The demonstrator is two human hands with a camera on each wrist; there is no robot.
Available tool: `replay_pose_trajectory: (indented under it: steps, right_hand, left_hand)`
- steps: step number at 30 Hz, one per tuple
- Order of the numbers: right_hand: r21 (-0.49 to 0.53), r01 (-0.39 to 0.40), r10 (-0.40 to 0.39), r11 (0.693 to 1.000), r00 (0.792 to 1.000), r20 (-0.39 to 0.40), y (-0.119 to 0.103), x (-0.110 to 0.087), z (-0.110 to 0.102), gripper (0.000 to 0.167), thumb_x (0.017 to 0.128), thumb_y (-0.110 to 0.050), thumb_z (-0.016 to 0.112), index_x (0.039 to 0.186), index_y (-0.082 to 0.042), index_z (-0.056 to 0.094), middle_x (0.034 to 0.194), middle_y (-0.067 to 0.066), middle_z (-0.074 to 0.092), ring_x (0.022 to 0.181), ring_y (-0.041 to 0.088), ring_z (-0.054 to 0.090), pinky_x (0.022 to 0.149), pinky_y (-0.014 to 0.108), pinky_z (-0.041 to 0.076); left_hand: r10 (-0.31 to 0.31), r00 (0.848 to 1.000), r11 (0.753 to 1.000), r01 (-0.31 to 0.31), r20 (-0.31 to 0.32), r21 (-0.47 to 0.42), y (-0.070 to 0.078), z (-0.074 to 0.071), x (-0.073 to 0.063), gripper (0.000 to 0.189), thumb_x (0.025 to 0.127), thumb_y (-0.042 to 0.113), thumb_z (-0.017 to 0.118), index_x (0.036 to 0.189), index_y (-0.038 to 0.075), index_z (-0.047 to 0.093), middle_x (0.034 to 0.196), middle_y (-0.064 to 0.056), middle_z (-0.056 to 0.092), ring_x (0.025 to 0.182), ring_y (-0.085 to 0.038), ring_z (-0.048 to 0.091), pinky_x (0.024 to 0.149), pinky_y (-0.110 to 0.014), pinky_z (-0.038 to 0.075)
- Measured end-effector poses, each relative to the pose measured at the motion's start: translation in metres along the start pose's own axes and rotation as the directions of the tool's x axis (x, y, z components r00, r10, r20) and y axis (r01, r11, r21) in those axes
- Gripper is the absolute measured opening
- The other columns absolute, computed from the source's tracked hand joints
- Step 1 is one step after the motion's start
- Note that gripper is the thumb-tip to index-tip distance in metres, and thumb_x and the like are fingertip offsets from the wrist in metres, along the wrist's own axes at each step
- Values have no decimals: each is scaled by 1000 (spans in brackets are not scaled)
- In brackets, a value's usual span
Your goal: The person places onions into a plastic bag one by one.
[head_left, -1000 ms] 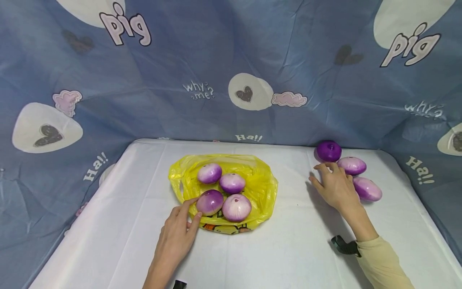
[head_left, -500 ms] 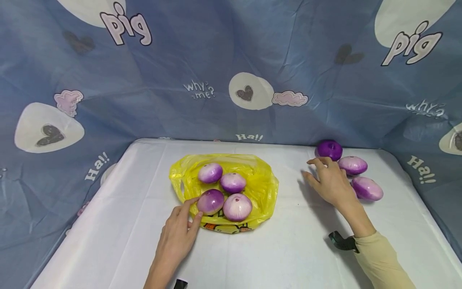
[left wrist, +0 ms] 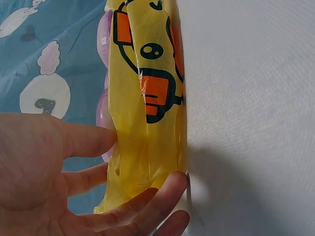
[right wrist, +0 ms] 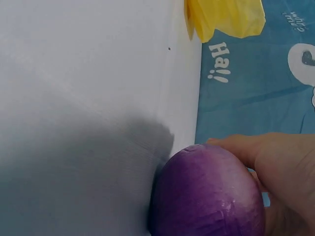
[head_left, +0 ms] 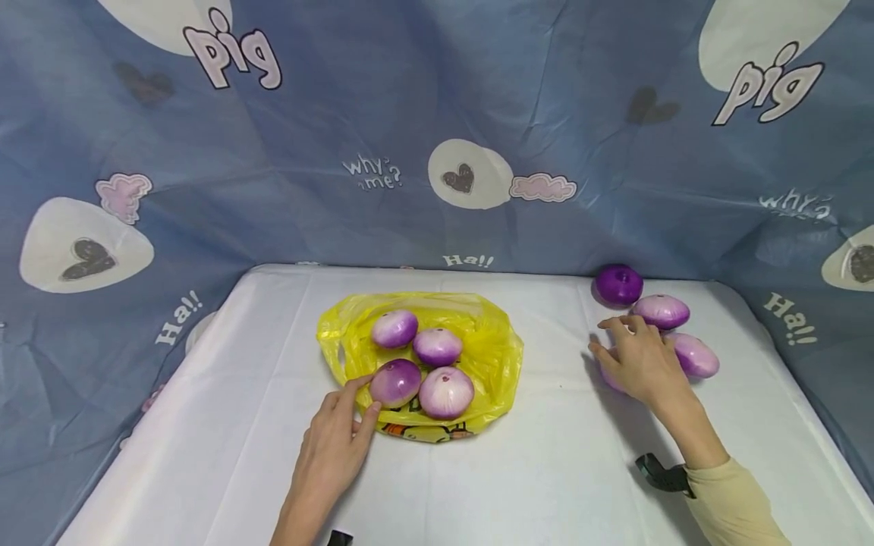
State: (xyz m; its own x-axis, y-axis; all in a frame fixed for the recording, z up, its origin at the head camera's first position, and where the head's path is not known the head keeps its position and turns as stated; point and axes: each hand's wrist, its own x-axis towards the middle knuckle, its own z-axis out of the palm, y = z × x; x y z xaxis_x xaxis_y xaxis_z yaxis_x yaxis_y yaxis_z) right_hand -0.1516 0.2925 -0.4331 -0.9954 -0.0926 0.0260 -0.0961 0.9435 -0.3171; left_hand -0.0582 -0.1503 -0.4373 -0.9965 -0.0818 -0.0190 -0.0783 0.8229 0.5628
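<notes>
My left hand (head_left: 334, 440) holds the near left rim of a yellow plastic bag (head_left: 501, 364), its thumb and index finger beside a purple onion (head_left: 396, 383) in the bag. Up close in the left wrist view, the fingers lie against the bag's printed side (left wrist: 147, 147). Several purple-and-white onions sit in its open mouth. Over at the right, my right hand (head_left: 645, 360) grips another onion (right wrist: 206, 196) from above; its fingers partly cover that onion in the head view. The right wrist view has the thumb at the onion's top, close over the white tablecloth.
Just beyond the right hand are a dark purple onion (head_left: 619, 285), a paler onion (head_left: 660, 311) and a pinkish onion (head_left: 695, 356). A blue printed curtain (head_left: 382, 220) borders the white-covered table (head_left: 512, 485) at the back and sides.
My right hand shifts slightly left, then back right and a little nearer, and an onion shows under its fingers now. My left hand and the bag stay in place.
</notes>
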Motion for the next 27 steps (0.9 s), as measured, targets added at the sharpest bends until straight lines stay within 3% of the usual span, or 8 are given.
replay_pose_trajectory:
  steps: [7,18,24,27]
  right_hand:
    - [2,-6,6,1000,999,36,-1,-3,6,46,108,-38,62,142,-7,62,150,35,52,134,64,51,104,84,37]
    - [57,28,-24,998,998,-64,-4,4,14,41,110,-35,61,138,-7,66,148,34,56,121,58,61,90,75,50]
    - [77,52,-45,996,995,-88,-8,8,14,44,111,-40,58,139,-8,66,150,32,56,130,62,55,100,78,44]
    - [83,59,-54,995,997,-56,-10,6,8,49,111,-46,57,141,-8,65,152,32,55,134,63,52,103,81,40]
  left_hand:
    - [6,1000,1000,-6,-6,-4,0,0,0,44,109,33,64,151,21,59,128,-20,68,83,-16,63,66,-33,47]
    - [4,1000,1000,-4,-2,-5,-1,-1,-1,44,109,33,64,151,19,59,130,-21,68,84,-17,64,68,-34,48]
    - [1,1000,1000,-1,-2,-12,0,-1,-1,44,109,33,64,151,20,59,131,-22,68,84,-18,66,67,-33,49]
    - [1,1000,1000,-1,-1,-16,0,-1,-1,44,109,33,64,151,21,60,133,-22,68,84,-17,66,66,-33,49]
